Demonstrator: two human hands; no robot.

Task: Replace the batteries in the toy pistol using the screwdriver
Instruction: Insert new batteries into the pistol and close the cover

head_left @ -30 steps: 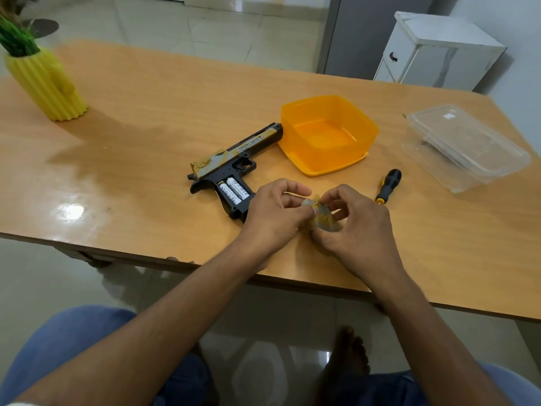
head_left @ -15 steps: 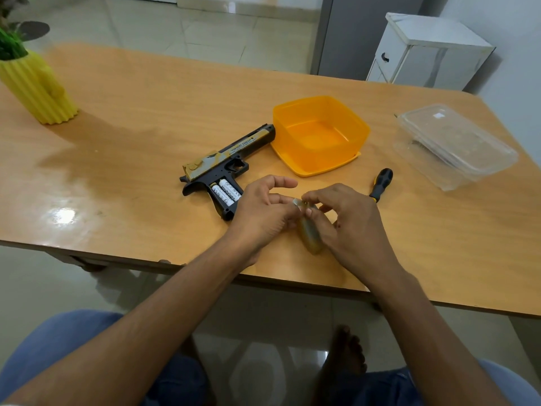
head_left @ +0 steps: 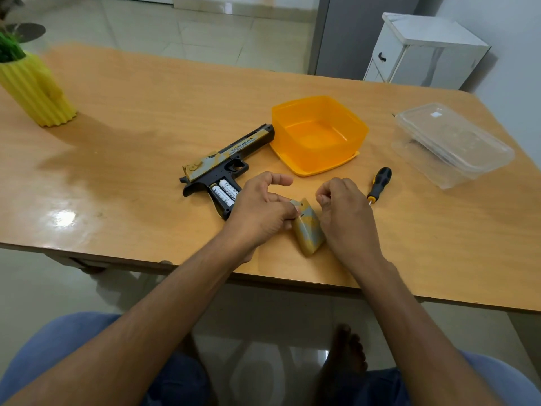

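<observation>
The black and tan toy pistol (head_left: 231, 159) lies on its side on the wooden table (head_left: 146, 98). Its grip is uncovered, showing two white batteries (head_left: 225, 192). Just right of the grip, my left hand (head_left: 260, 209) pinches the upper end of the tan grip cover (head_left: 308, 232), whose lower end rests on the table. My right hand (head_left: 345, 212) sits against the cover's right side with its fingertips pinched together above it; whether anything tiny is between them is not visible. The black and yellow screwdriver (head_left: 379, 183) lies untouched right of my right hand.
An orange plastic tub (head_left: 292, 150) stands by the pistol's muzzle. A clear lidded container (head_left: 450, 142) sits at the right, a yellow ribbed vase (head_left: 35, 89) at the far left. A white cabinet (head_left: 421, 51) stands beyond the table. My knees are below the near edge.
The cover has swung down from both hands' fingertips to stand on the table. My right hand has let go of it and curled its fingertips together; my left hand still holds its top.
</observation>
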